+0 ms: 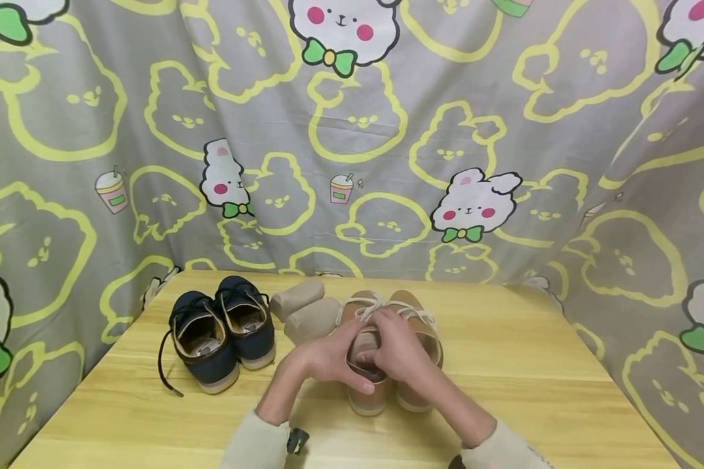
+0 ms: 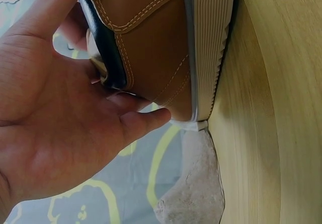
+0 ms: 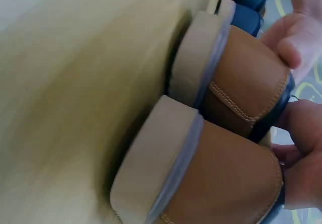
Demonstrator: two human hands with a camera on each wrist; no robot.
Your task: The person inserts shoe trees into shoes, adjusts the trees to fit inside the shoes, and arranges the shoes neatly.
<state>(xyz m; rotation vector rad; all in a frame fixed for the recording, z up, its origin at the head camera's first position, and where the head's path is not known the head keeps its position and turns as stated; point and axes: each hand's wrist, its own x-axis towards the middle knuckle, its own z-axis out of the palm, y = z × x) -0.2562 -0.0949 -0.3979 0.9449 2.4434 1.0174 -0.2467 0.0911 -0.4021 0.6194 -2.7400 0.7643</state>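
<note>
Head view: left hand (image 1: 331, 358) holds the left tan lace-up shoe (image 1: 367, 397) at its collar, thumb outstretched; right hand (image 1: 403, 350) reaches fingers inside, any grip there hidden. Its tan mate (image 1: 413, 397) sits at three o'clock, beige shoe inserts (image 1: 313, 319) at ten, navy lace-up shoes (image 1: 210, 371) at nine.

No lettering or number can be read: the marks (image 1: 536, 454) on the right sleeve (image 1: 498, 448), inside the dark shoes (image 1: 212, 371) and on the curtain's (image 1: 281, 124) printed cups (image 1: 341, 189) are too small or blurred to decipher.
</note>
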